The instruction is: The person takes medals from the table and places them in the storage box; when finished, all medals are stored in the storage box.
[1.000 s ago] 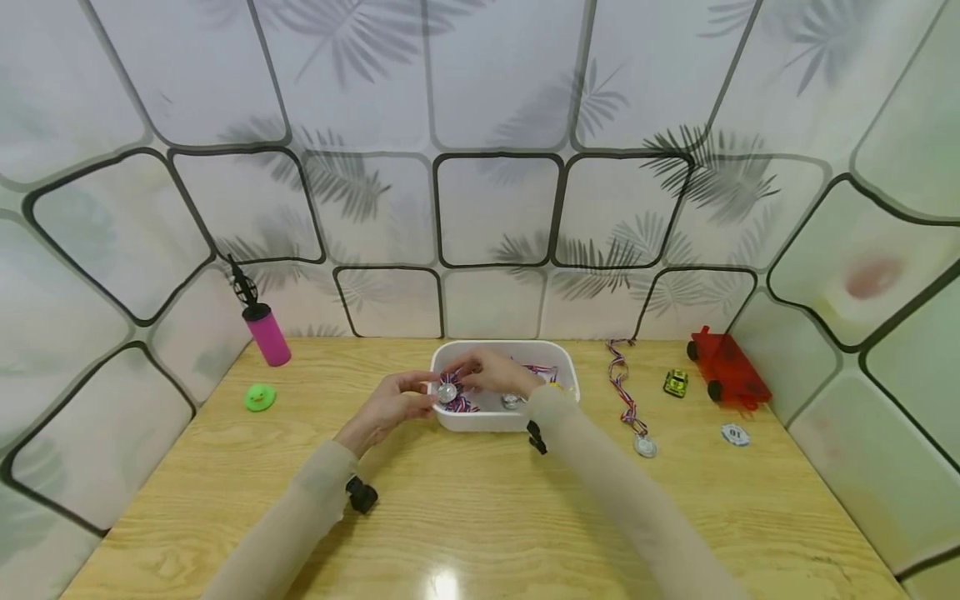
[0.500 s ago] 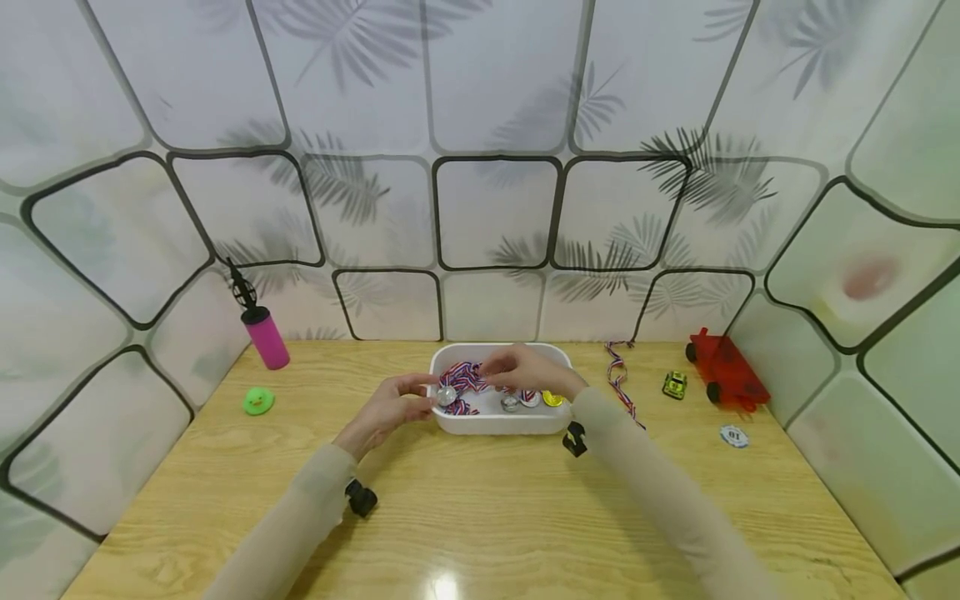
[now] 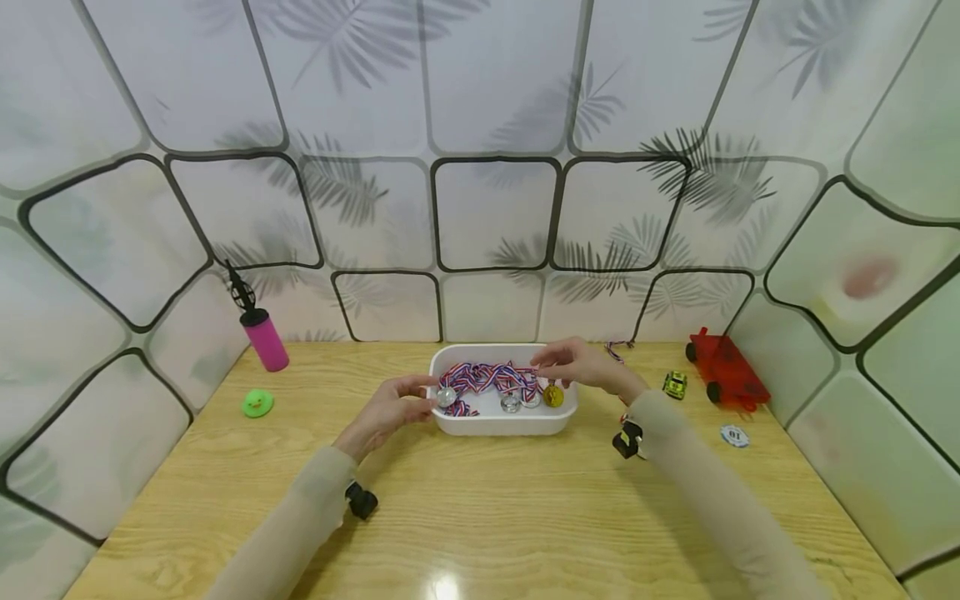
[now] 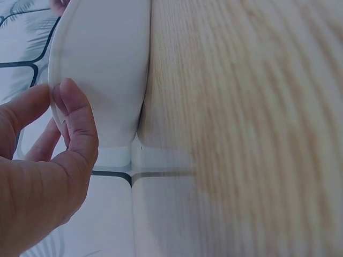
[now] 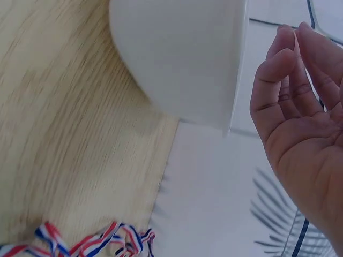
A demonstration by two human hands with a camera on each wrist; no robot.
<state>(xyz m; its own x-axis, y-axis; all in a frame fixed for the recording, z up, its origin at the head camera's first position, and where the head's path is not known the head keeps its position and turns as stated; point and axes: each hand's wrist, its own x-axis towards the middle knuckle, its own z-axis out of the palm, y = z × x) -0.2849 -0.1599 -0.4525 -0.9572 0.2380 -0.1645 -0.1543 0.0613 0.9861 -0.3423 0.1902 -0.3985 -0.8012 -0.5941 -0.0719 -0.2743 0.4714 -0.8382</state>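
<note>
**Ribbon stretched across the tray, a medal at each end of your reach**

Your left hand (image 3: 390, 406) pinches the silver medal (image 3: 447, 397) at the 9 o'clock rim of the white tray (image 3: 495, 423). Your right hand (image 3: 581, 364) has its fingertips closed on the striped ribbon (image 3: 491, 377) at the tray's 3 o'clock side, so the ribbon spans the tray above the other medals (image 3: 531, 398).

The disc looks hard, smooth and small, likely slippery between fingertips; hold it by the edge. The ribbon is soft and limp, likely to snag on the ones piled below.

The tray probably shifts easily. Toward 6 o'clock the wooden table (image 3: 480, 517) gives open room. At 3 o'clock sit another ribbon (image 3: 617, 350), a yellow toy car (image 3: 675, 383) and a red truck (image 3: 726, 367); the wall is close at 12.
</note>
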